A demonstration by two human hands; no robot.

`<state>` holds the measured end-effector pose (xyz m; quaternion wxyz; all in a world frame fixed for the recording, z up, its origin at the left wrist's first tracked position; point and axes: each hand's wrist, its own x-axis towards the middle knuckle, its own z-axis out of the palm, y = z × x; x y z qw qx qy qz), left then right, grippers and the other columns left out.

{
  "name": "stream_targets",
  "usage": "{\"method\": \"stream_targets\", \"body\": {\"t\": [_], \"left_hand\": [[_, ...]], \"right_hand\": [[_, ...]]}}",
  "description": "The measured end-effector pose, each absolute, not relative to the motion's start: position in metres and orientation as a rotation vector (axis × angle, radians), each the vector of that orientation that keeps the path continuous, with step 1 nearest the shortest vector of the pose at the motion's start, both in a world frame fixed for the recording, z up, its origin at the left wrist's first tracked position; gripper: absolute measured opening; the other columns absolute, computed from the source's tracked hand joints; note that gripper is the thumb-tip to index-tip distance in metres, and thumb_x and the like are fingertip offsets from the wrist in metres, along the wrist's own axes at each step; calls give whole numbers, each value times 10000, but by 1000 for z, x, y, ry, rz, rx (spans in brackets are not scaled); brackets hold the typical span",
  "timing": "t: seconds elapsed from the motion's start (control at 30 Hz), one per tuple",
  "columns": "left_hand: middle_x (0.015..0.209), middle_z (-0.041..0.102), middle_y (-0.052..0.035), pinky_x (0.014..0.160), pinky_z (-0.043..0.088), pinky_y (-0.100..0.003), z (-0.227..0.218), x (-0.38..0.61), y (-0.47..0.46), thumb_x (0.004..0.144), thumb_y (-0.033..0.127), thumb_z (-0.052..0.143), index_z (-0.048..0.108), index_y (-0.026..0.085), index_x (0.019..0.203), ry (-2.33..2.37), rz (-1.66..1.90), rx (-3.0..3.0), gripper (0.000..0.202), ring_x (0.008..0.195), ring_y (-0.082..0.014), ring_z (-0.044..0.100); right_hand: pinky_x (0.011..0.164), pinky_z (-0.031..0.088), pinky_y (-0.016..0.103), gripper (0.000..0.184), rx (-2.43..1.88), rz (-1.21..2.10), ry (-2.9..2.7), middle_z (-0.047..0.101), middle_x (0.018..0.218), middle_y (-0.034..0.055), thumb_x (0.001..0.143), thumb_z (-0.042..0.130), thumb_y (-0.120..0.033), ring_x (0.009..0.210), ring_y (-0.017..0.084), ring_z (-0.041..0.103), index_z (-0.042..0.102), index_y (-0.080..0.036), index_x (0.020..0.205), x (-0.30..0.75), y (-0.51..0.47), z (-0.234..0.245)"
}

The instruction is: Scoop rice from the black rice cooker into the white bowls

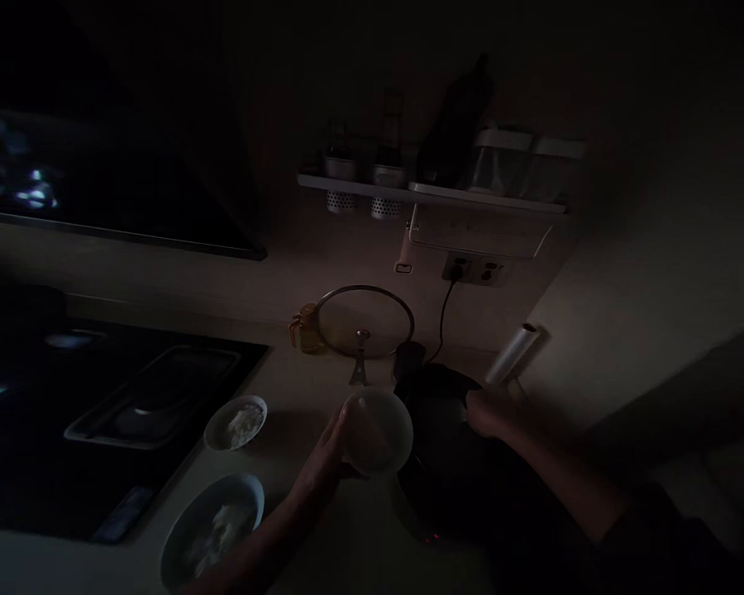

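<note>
Fingers of the left hand curl round the side of a pale bowl, held tilted just beside a round black pot; the bowl looks empty, though the light is dim. The right hand lies on the pot's far rim, and the dark hides whether it grips. Nearer the hob, a small bowl and a larger bowl already hold what looks like white rice, while a glass lid stands apart against the wall.
</note>
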<state>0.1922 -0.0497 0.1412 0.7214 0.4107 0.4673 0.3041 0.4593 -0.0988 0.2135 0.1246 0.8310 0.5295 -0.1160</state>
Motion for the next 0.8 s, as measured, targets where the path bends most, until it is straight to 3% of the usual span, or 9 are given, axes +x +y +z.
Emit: {"method": "stream_targets", "body": {"t": [0.1, 0.27, 0.47, 0.57, 0.67, 0.8], "left_hand": [[1575, 321, -158, 630, 624, -399, 137, 192, -48, 745, 794, 468, 471, 265, 1405, 1044, 680, 877, 846, 1346, -463, 394], [1546, 371, -186, 631, 622, -400, 133, 193, -46, 752, 805, 436, 461, 251, 1414, 1021, 668, 869, 864, 1330, -460, 427], [1540, 371, -199, 630, 619, -439, 132, 193, -47, 716, 835, 441, 410, 271, 1443, 1016, 655, 859, 920, 1296, -474, 461], [1539, 369, -199, 630, 619, -444, 131, 192, -49, 724, 814, 470, 398, 274, 1448, 982, 672, 854, 905, 1277, -470, 483], [1544, 368, -175, 694, 622, -464, 133, 191, -51, 744, 777, 503, 429, 291, 1426, 960, 721, 828, 840, 1304, -449, 464], [1533, 383, -173, 746, 623, -481, 140, 190, -51, 737, 752, 551, 473, 264, 1400, 928, 827, 859, 827, 1354, -434, 407]], "right_hand": [[722, 483, 325, 275, 2402, -397, 1538, 726, 1069, 249, 842, 511, -111, 988, 302, 709, 741, -68, 985, 458, -96, 205], [726, 484, 339, 356, 2410, -454, 1548, 715, 1093, 268, 858, 413, -73, 1040, 314, 696, 724, -51, 1028, 451, -99, 194], [675, 435, 285, 275, 2493, -575, 1601, 739, 1052, 192, 843, 479, -122, 975, 262, 701, 729, -116, 960, 445, -104, 174], [668, 407, 249, 218, 2548, -683, 1695, 749, 912, 98, 829, 503, -127, 891, 199, 681, 719, -144, 804, 451, -110, 167], [599, 370, 231, 290, 2593, -779, 1758, 644, 645, 9, 862, 468, -183, 705, 144, 615, 670, -157, 655, 465, -127, 170], [503, 331, 236, 363, 2813, -1024, 1677, 491, 537, -36, 904, 400, -340, 521, 118, 475, 702, -142, 870, 485, -157, 188]]}}
